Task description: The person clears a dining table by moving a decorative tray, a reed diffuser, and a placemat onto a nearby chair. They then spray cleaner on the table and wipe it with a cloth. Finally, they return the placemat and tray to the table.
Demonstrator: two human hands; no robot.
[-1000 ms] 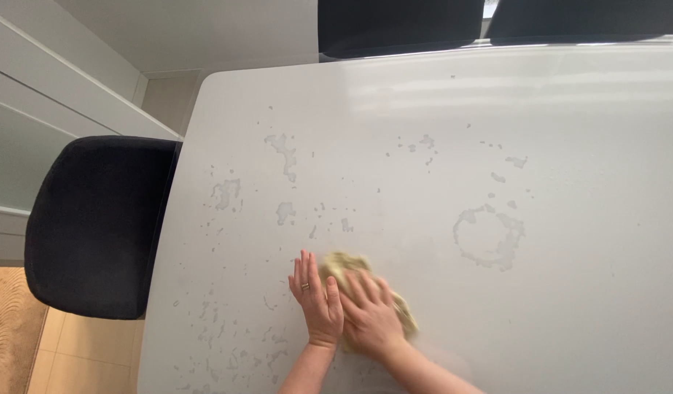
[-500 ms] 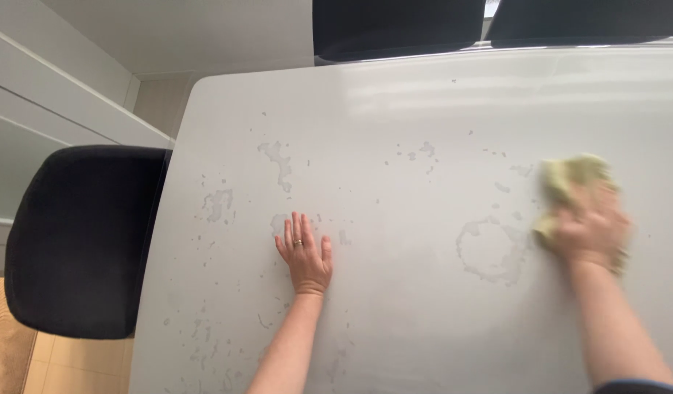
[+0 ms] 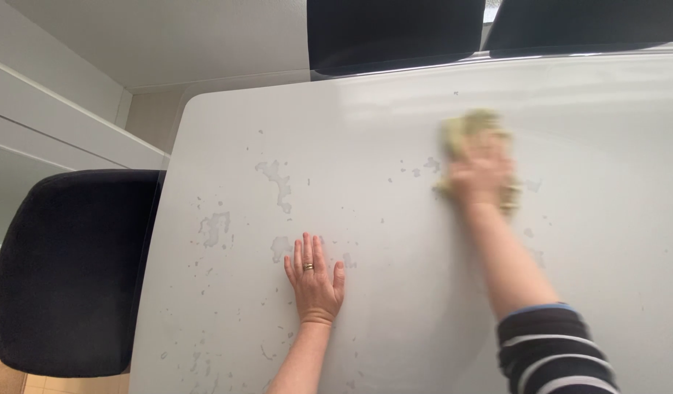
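Glossy white table (image 3: 395,109) w/ water patches (image 3: 277,182), yellow cloth (image 3: 471,128), flat left hand (image 3: 314,281).

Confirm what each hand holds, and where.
Right hand presses a crumpled yellow-green cloth from above, palm on top. Left hand holds nothing, flat on the white table.
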